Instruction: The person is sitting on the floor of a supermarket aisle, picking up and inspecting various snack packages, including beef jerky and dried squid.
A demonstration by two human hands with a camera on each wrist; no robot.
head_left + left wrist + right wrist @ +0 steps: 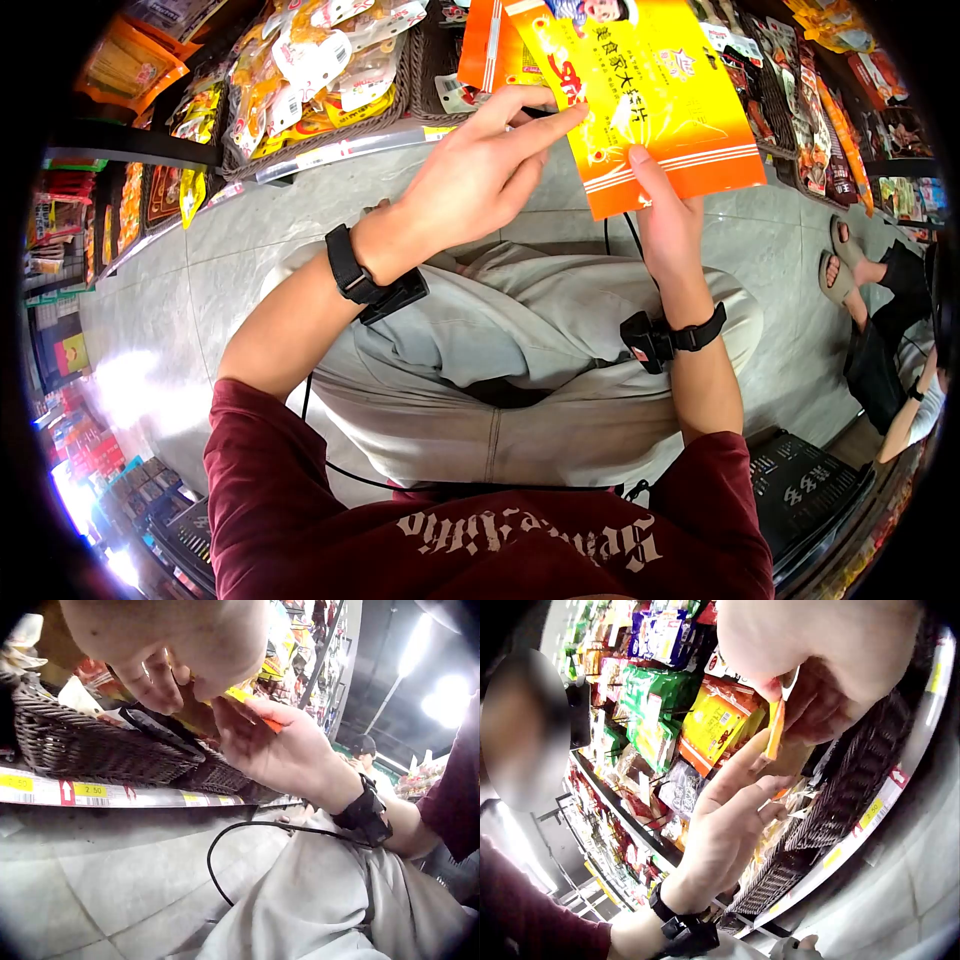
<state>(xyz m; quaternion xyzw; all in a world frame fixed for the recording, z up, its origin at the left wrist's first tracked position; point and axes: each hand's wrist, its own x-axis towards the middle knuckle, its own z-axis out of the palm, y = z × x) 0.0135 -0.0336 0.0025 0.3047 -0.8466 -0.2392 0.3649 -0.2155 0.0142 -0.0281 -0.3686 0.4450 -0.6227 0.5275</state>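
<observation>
A yellow and orange snack packet (pixel 670 100) is held up at the top of the head view. The right hand (pixel 670 220) pinches its lower edge, thumb on the printed front and fingers behind; the left wrist view shows this right hand (pixel 285 742) around the packet's edge (pixel 259 712). The left hand (pixel 475 175) has its index finger stretched out onto the packet's left part, its other fingers loosely bent. Seen from the right wrist, the left hand (pixel 724 832) touches the thin edge of the packet (pixel 777 727) with a fingertip.
Wicker baskets (pixel 82 742) of wrapped snacks line a low shelf with a price strip (pixel 154 798). An orange packet (pixel 485 50) stands behind the held one. Hanging packets (pixel 716 724) fill a rack. Another person's sandalled feet (pixel 840 275) are at the right, near a black crate (pixel 805 490).
</observation>
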